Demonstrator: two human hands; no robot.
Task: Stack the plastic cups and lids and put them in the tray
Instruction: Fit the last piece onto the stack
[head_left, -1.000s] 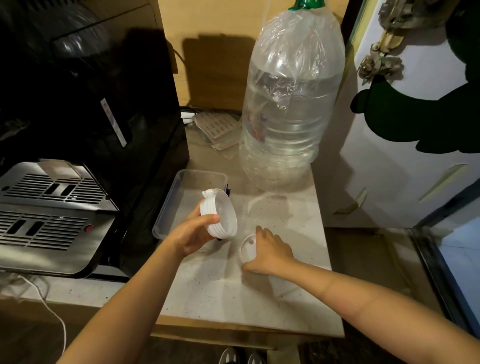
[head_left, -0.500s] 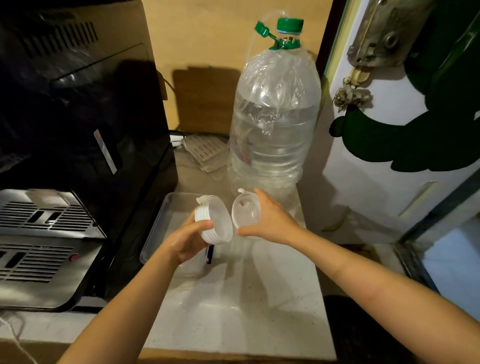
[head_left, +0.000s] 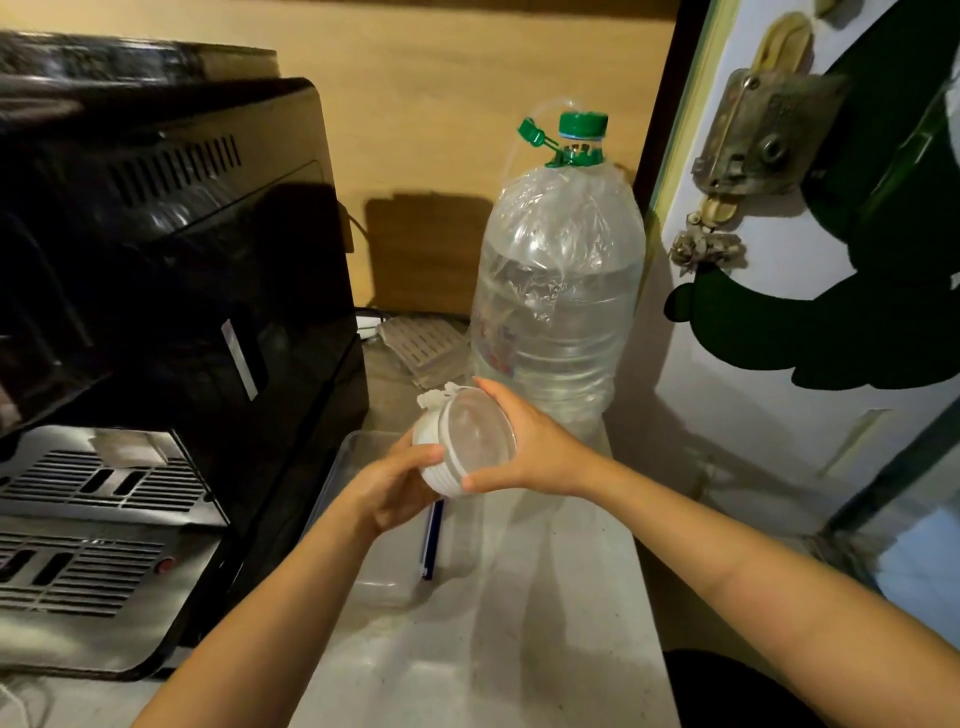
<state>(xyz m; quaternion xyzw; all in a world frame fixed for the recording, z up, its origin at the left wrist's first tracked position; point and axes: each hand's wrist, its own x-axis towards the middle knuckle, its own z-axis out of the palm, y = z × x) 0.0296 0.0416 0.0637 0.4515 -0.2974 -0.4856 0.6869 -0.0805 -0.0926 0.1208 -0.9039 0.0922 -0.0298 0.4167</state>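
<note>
A stack of white plastic lids (head_left: 441, 470) is held on edge above the counter, gripped from the left by my left hand (head_left: 392, 486). My right hand (head_left: 530, 447) presses one clear round lid (head_left: 475, 434) flat against the right face of that stack, fingers wrapped over its top and bottom rim. The clear plastic tray (head_left: 382, 582) lies on the counter just below and left of my hands, partly hidden by my left forearm. No cups can be made out in this view.
A big water bottle (head_left: 558, 312) with a green cap stands right behind my hands. A black coffee machine (head_left: 171, 312) fills the left side. A blue pen (head_left: 431, 540) lies by the tray. A white door (head_left: 779, 312) bounds the right.
My right hand lifted the single clear lid off the counter and brought it left onto the stack in my left hand. The stack rose slightly; the camera tilted up.
</note>
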